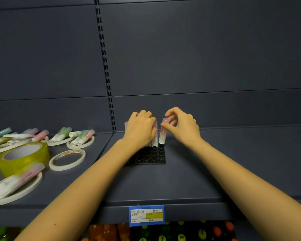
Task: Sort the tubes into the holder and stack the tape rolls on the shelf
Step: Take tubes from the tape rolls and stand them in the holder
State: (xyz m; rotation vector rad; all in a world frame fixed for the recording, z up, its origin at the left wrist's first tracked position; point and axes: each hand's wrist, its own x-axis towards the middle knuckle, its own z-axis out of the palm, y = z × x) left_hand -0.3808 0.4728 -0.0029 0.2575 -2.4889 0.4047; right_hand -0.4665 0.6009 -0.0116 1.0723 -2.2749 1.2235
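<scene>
Leftward, loose pastel plastic tubes [59,135] and flat white tape rolls [67,159] await sorting. At centre, the left hand [140,129] clasps upright tubes, probably steadying them in the black perforated holder [153,156]; the right hand [182,125] pinches a pink-capped tube [162,132] above a back-row hole.

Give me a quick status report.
Right hand pinching pink tube over holder. Left hand on standing tubes. Path clear; tape rolls unstacked.

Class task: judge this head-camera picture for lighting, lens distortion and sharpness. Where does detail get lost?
Head view: dim, even light; wide-angle lens bows the shelf edges; price label writing blurred; black holder holes murky; right hand and its pink tube soft.
</scene>
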